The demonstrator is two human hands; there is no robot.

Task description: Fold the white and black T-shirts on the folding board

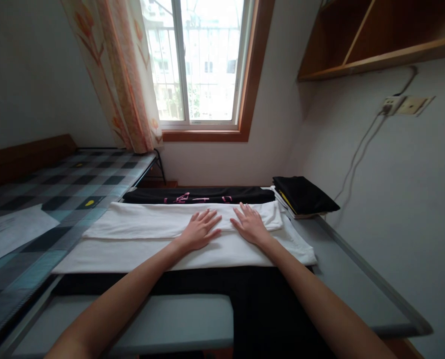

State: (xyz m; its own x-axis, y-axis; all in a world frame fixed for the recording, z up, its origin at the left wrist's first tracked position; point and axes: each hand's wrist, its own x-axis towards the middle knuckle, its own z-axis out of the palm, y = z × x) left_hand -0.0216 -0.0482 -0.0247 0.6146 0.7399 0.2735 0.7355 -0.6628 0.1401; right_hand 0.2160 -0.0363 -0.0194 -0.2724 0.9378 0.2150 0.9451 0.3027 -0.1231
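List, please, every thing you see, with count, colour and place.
table: one, pale grey, centre to right
white cloth: apparently one, white, across table
printed cloth: one, black and pink, behind white cloth
black cloth: count unclear, black, near side of white cloth
folded stack: one, mostly black, far right of table
bed: one, checked grey-blue and black, left
paper: one, white, on bed
window: one, brown-framed, back
curtain: one, cream-orange, left of window
shelf: one, brown, upper right
sockets: two, cream, below shelf
cord: two strands, grey, below sockets
left hand: one, bare, on white cloth
right hand: one, bare, on white cloth
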